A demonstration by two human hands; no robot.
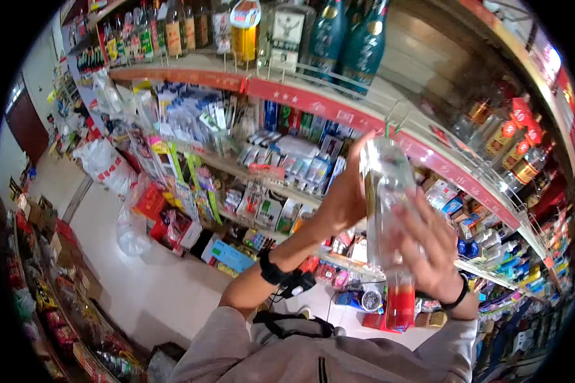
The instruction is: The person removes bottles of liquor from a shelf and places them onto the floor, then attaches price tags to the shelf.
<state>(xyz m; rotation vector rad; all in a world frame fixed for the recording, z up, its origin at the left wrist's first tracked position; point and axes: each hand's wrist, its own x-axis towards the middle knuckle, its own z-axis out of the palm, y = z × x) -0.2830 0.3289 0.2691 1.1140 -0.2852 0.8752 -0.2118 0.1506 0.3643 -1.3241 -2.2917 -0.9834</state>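
Note:
A clear glass bottle [378, 191] with a red cap [400, 309] is held up in front of me, its base toward the shelf and its cap toward my body. My left hand [346, 195] is closed around the bottle's left side near the base, with most fingers hidden behind the glass. Across the right side lies my right hand [428, 246], its fingers bent over the bottle and slightly blurred. Just beyond the base runs the red-edged upper shelf [338, 110], where two teal bottles [363, 48] stand.
More bottles [176, 29] line the upper shelf at left, and boxed liquor bottles [514, 143] stand at right. Small packaged goods [294, 159] fill the lower shelves. White sacks [105, 166] sit by the aisle floor [131, 281]. Another stocked shelf [64, 300] borders the aisle at left.

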